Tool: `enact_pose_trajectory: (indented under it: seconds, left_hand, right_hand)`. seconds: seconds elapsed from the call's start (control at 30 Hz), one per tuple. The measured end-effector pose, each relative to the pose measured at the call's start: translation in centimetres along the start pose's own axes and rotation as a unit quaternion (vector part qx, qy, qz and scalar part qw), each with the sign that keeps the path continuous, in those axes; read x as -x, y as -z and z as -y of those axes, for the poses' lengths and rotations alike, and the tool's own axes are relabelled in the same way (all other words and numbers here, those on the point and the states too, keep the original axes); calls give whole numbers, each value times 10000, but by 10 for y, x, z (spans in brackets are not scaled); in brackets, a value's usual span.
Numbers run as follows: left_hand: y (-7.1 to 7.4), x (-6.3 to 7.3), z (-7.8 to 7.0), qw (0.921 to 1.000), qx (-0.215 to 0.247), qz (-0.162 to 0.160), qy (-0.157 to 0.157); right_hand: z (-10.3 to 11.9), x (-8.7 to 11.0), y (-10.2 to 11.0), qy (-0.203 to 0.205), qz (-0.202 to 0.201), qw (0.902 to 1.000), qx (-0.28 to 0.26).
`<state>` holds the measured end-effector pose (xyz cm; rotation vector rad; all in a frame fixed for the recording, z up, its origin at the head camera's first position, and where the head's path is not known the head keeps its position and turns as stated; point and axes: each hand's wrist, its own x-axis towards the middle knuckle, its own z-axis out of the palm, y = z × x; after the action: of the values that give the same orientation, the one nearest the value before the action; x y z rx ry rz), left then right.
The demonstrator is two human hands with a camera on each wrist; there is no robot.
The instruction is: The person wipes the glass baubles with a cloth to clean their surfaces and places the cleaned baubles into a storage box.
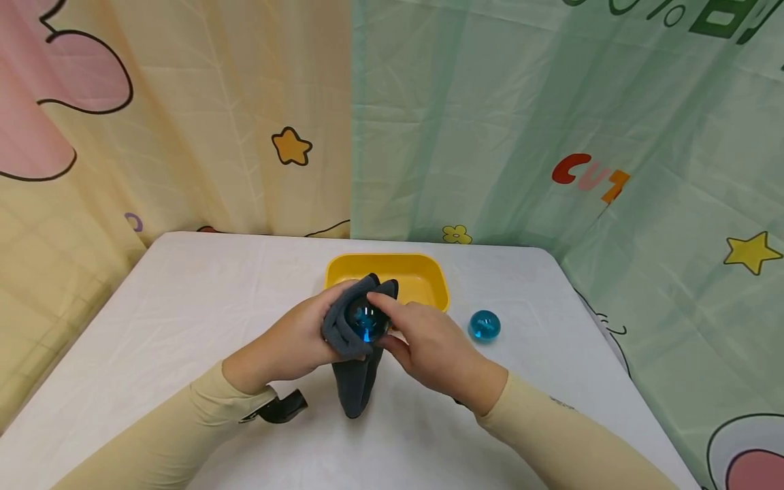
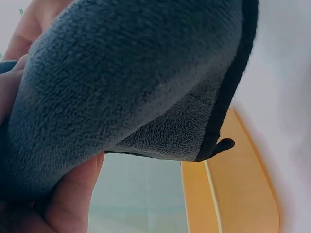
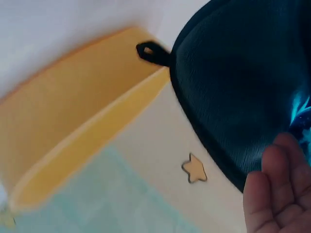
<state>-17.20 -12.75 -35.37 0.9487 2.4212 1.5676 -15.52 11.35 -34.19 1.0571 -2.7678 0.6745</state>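
Note:
A dark grey plush cloth (image 1: 352,384) with black edging is wrapped partly round a clear blue glass ball (image 1: 369,325). My left hand (image 1: 300,342) grips the cloth from the left, and the ball sits in its folds. From the right, my right hand (image 1: 437,346) pinches the ball between thumb and fingers. One end of the cloth hangs down toward the table. In the left wrist view the cloth (image 2: 121,73) fills most of the picture and hides the ball. The right wrist view shows a cloth corner (image 3: 228,92) with a small black loop (image 3: 154,54).
Behind the hands stands a yellow tray (image 1: 422,275), partly covered by them. A second clear blue ball (image 1: 484,326) lies on the white tabletop (image 1: 202,292), right of the tray. Printed curtains (image 1: 465,122) hang behind the table and at its sides.

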Motion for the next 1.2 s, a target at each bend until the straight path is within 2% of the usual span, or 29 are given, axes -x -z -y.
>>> enact_pose_trajectory:
  seconds: [0.07, 0.13, 0.2, 0.23, 0.33, 0.43, 0.57, 0.7, 0.77, 0.87, 0.93, 1.0, 1.1, 1.2]
  left_hand:
    - [0, -1, -1, 10000, -16, -6, -37]
    - [-1, -2, -1, 10000, -22, 6, -37]
    - [-1, -2, -1, 10000, -11, 24, -21]
    - [-1, -2, -1, 10000, -20, 33, -16]
    - [-1, -1, 0, 10000, -96, 18, -2]
    - [0, -1, 2, 9999, -130, -25, -20]
    - [1, 1, 2, 10000, 16, -23, -22]
    - [1, 1, 1, 9999, 154, 4, -9]
    - [0, 2, 1, 9998, 185, -19, -12]
    - [-1, 2, -1, 9999, 136, -72, -26]
    - [-1, 2, -1, 9999, 74, -80, -14]
    - [-2, 2, -1, 10000, -15, -89, 19]
    - [-2, 2, 1, 9999, -117, -90, 53]
    - [-2, 2, 2, 9998, -176, -87, 1]
  right_hand:
    - [0, -1, -1, -470, 76, 9946, -927]
    - [1, -1, -2, -900, 54, 9809, -1723]
    - [2, -1, -4, -1058, -45, 9745, -1977]
    - [2, -1, -4, -1038, -91, 9756, -1931]
    - [4, 1, -4, -778, -114, 9876, -1357]
    - [5, 2, -2, -407, 89, 9965, -726]
    - [4, 1, 2, 8, 312, 9995, 111]
    - [4, 0, 3, 174, 235, 9975, 647]
    - [4, 0, 3, 62, 170, 9985, 507]
    - [5, 0, 2, -331, 129, 9987, -355]
    - [5, 0, 0, -597, 70, 9923, -1087]
    - [5, 1, -3, -769, -7, 9848, -1558]
    - [5, 1, -6, -807, -68, 9867, -1411]
    - [6, 2, -5, -622, 20, 9942, -874]
